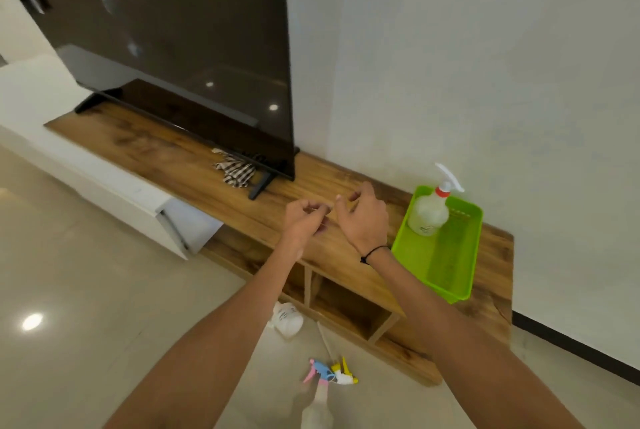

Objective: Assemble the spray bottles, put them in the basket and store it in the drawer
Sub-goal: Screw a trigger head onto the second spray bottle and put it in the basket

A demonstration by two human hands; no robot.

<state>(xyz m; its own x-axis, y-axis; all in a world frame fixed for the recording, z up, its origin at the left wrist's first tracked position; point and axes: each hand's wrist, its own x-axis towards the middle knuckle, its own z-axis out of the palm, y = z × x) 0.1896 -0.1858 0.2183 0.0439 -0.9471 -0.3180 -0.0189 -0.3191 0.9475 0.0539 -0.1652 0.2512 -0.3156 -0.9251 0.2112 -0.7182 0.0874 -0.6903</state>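
A green basket [448,257] sits on the right end of the wooden TV stand [194,165]. In its far left corner stands an assembled spray bottle [427,213] with a white trigger and red collar. My left hand [304,219] and right hand [363,217] hover over the stand just left of the basket, fingers loosely curled, holding nothing. On the floor lie a headless white bottle [287,321], a loose yellow-and-white trigger head [343,375] with its tube, and a clear bottle [317,409] with a pink-and-blue trigger.
A large TV [173,30] stands on the stand's left and middle, with a striped cloth [237,170] by its foot. A white drawer [188,224] is partly open at the stand's front left. Open wooden cubbies [346,307] sit under the top. The wall is close behind.
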